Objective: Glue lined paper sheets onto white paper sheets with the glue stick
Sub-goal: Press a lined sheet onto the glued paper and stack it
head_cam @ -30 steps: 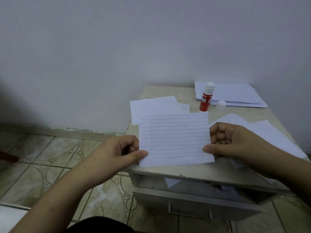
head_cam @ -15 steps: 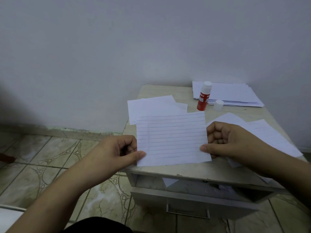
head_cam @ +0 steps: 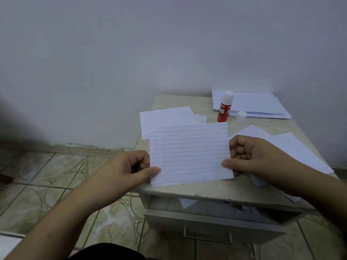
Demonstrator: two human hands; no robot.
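Note:
A lined paper sheet is held just above the front of the small table. My left hand pinches its lower left edge and my right hand pinches its right edge. A red glue stick stands upright and uncapped behind the sheet, with its white cap lying beside it. White paper sheets lie behind the lined sheet on the left. More sheets lie under my right hand.
A stack of paper rests at the table's back right against the wall. Below the tabletop a drawer stands partly pulled out with paper scraps inside. Tiled floor spreads to the left.
The lined sheet and both hands stay almost in place; the view has shifted slightly, so everything sits a little further left in the frame.

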